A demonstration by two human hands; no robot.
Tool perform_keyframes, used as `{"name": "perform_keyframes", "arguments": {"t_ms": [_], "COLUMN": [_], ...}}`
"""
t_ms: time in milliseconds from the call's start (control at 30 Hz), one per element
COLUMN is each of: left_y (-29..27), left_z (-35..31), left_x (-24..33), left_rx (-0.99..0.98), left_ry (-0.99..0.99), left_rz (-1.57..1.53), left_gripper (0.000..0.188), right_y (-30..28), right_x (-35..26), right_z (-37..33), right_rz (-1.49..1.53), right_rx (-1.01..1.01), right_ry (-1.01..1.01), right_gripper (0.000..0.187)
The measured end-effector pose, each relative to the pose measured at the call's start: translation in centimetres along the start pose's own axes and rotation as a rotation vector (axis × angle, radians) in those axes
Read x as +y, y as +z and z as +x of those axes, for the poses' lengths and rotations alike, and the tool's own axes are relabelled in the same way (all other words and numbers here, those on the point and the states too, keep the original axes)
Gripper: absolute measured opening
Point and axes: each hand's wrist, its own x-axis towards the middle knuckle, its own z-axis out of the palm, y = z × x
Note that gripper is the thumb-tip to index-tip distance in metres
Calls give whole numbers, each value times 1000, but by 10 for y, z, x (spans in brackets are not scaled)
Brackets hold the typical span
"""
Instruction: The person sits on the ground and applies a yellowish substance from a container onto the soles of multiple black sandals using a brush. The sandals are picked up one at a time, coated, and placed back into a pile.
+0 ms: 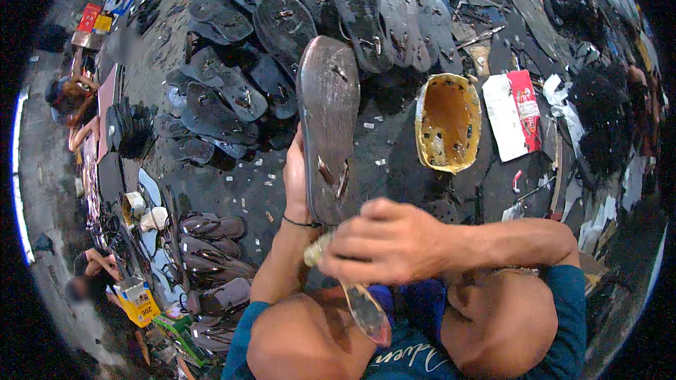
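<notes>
My left hand (296, 176) grips a dark sandal sole (328, 105) from its left side. The sole is held up lengthwise in front of me, its underside towards me, with strap ends showing in its holes. My right hand (384, 243) is closed around a brush. The pale yellowish brush head (316, 250) pokes out left of the fingers, and its dark, worn handle (367, 315) points down towards my lap. The right hand is slightly blurred and overlaps the lower end of the sole. Right of the sole stands a cut-open yellow tub (448, 102), coated inside with amber, glue-like stuff.
Many dark sandal soles (211, 112) lie piled beyond the sole. Brown sandals (215, 264) are stacked at the left. A red-and-white flattened carton (510, 116) lies right of the tub, among rubber scraps. Two other people (70, 95) work at far left, near a yellow box (137, 301).
</notes>
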Motion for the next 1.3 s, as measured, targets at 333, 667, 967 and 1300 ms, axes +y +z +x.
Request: {"name": "perform_keyframes", "arguments": {"t_ms": [333, 667, 967, 1300], "left_y": [-19, -117, -197, -190], "left_z": [6, -43, -167, -220], "left_x": [55, 3, 13, 46], "left_rx": [233, 676, 1270, 1405], "left_ry": [319, 631, 913, 870], "left_rz": [-58, 379, 694, 628], "left_gripper": [41, 28, 43, 22], "right_y": [-1, -9, -45, -87], "right_x": [7, 43, 100, 45], "right_z": [-37, -100, -142, -173], "right_rz": [178, -214, -621, -278], "right_rx": [-196, 26, 194, -193], "right_ry": [437, 978, 1325, 1345], "right_gripper": [43, 21, 43, 19]}}
